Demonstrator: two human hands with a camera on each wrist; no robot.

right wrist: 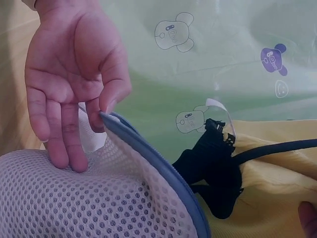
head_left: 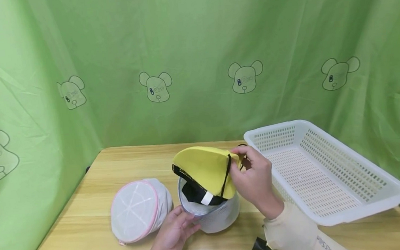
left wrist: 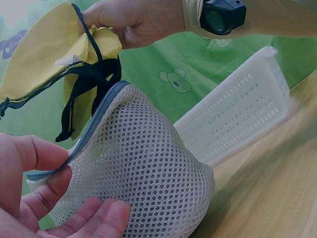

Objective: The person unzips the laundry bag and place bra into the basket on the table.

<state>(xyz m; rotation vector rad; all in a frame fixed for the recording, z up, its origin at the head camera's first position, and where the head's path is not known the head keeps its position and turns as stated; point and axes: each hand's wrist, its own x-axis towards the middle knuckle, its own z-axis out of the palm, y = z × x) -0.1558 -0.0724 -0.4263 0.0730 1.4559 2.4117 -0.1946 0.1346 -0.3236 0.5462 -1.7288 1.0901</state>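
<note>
A yellow bra (head_left: 204, 168) with black straps, black trim and a white label hangs from my right hand (head_left: 254, 177), whose thumb and fingers pinch one end. It overlaps the mouth of a white mesh laundry bag (head_left: 222, 219) with a blue-grey zipper edge. My left hand (head_left: 173, 231) pinches that edge between thumb and forefinger, as the left wrist view shows, while its other fingers lie against the mesh (left wrist: 153, 163). In the right wrist view, black straps (right wrist: 213, 178) dangle beside the open zipper (right wrist: 158, 163). Part of the bra is hidden behind the bag's rim.
To the left, a second white laundry bag (head_left: 136, 211) with pink piping lies on the wooden table (head_left: 74, 239). A white perforated plastic basket (head_left: 333, 177) stands at the right. Green curtain (head_left: 192, 42) with bear prints hangs behind the table and along its sides.
</note>
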